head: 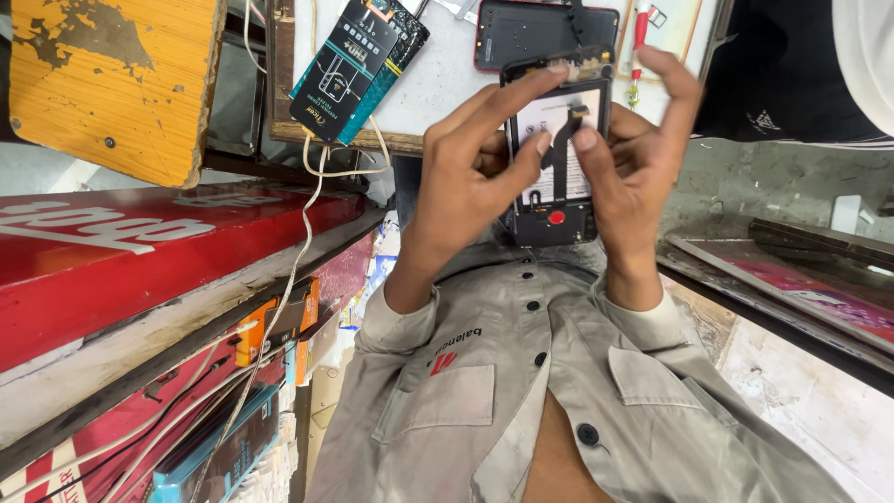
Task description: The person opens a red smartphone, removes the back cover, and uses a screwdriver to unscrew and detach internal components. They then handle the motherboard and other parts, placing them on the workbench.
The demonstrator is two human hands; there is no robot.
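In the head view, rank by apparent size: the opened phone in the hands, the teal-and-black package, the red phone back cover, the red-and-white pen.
1. Teal-and-black package and opened phone: alike, unranked.
2. Red phone back cover, partly cut off.
3. Red-and-white pen.

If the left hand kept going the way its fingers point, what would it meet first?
The left hand already grips the opened phone; past it, probably the red-rimmed phone lying on the white board, though depth is unclear.

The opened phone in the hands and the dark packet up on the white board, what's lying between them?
In the head view, that stretch between the opened phone and the dark packet is bare white board; only the left hand crosses its lower part.
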